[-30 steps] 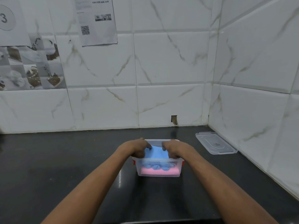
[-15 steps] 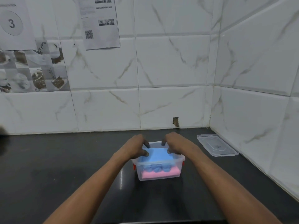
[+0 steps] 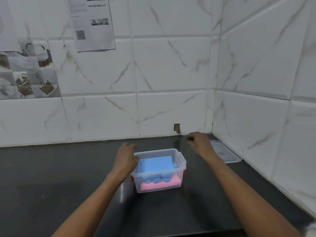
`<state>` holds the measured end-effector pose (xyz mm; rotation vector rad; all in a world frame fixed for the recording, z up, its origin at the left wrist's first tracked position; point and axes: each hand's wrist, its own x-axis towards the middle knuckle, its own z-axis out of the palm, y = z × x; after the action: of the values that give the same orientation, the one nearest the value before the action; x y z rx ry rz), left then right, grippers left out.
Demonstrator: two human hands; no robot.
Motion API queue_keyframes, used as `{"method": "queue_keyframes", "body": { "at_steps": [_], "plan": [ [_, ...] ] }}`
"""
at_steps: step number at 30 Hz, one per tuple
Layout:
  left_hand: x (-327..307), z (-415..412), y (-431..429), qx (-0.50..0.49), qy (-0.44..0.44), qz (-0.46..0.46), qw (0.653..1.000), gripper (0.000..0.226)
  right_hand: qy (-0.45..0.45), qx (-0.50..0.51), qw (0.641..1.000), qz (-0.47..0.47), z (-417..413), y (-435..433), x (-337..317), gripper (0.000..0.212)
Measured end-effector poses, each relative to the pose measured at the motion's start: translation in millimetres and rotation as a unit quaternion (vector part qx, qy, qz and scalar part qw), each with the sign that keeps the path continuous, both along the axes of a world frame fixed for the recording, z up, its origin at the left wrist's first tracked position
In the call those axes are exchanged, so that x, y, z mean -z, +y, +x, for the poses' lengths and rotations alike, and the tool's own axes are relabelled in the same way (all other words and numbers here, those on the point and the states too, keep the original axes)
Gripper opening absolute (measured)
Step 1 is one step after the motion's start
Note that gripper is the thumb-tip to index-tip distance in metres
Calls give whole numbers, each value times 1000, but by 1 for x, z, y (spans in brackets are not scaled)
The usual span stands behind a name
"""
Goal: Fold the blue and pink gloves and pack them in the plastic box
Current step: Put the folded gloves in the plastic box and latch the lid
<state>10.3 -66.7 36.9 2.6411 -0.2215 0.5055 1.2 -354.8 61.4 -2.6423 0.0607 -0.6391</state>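
Observation:
A clear plastic box (image 3: pixel 179 161) with red clips stands on the black counter. Folded blue gloves (image 3: pixel 156 164) lie on top inside it, with the folded pink gloves (image 3: pixel 160 186) beneath them at the bottom. My left hand (image 3: pixel 126 159) rests against the box's left rim, fingers curled, holding nothing that I can see. My right hand (image 3: pixel 199 142) hovers to the right and behind the box, empty, just left of the clear lid (image 3: pixel 224 153) lying flat by the right wall.
The black counter (image 3: pixel 59 177) ends at white tiled walls behind and on the right. Paper sheets (image 3: pixel 92 23) hang on the back wall. A small hole (image 3: pixel 177 128) sits at the wall's base.
Both hands were pressing the blue gloves down in the box. Now my right hand has lifted out and moved right toward the lid; my left hand has shifted to the box's left rim.

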Motion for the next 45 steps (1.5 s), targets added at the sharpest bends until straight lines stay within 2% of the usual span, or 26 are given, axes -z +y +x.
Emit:
{"method": "queue_keyframes", "body": {
  "at_steps": [3,6,9,12,15,17,19,22,24,27,29,32,34,36,38,39,42,45],
  "plan": [
    [6,-2,10,-72,78,-65,992,31,115,128,982,-77,0,-63,34,22],
    [11,-2,10,-48,157,-217,962,21,193,136,961,-146,-4,-96,66,28],
    [12,1,9,-43,182,-285,940,19,170,125,958,-193,-8,-106,80,15],
    [14,4,9,-44,184,-300,935,19,127,130,949,-256,-13,-112,88,19],
    [16,5,8,-44,188,-310,931,21,87,122,931,-333,-18,-115,86,13],
    [17,4,8,-40,188,-319,928,22,17,89,956,-280,-17,-114,84,16],
    [18,4,8,-45,182,-321,928,24,-62,51,980,-185,-16,-104,76,21],
    [18,4,6,-57,179,-330,925,27,-154,20,988,-12,-16,-76,46,12],
    [20,5,5,-64,185,-344,918,30,-192,0,973,130,-17,-57,18,8],
    [22,4,6,-65,190,-387,900,32,-262,-43,933,242,-24,-35,-22,6],
    [20,1,5,-80,154,-390,904,39,-281,-70,896,336,-28,-22,-38,8],
    [11,-8,7,-107,25,-364,925,46,-244,-73,833,492,-24,-9,-45,18],
    [-2,-14,7,-21,-4,-416,909,45,-159,-59,805,568,-19,-6,-41,20],
    [-17,-18,5,97,46,-506,856,46,-73,-59,795,600,-18,-1,-35,18],
    [-27,-14,4,150,98,-551,815,44,-15,-77,782,618,-15,5,-25,25],
    [-31,-11,4,152,113,-552,812,39,5,-87,778,622,-15,8,-20,27],
    [-32,-3,4,116,132,-524,833,17,40,-76,779,621,-11,14,-10,23],
    [-26,2,7,61,149,-535,830,9,43,-83,760,643,-6,17,-8,19]
  ]
}}
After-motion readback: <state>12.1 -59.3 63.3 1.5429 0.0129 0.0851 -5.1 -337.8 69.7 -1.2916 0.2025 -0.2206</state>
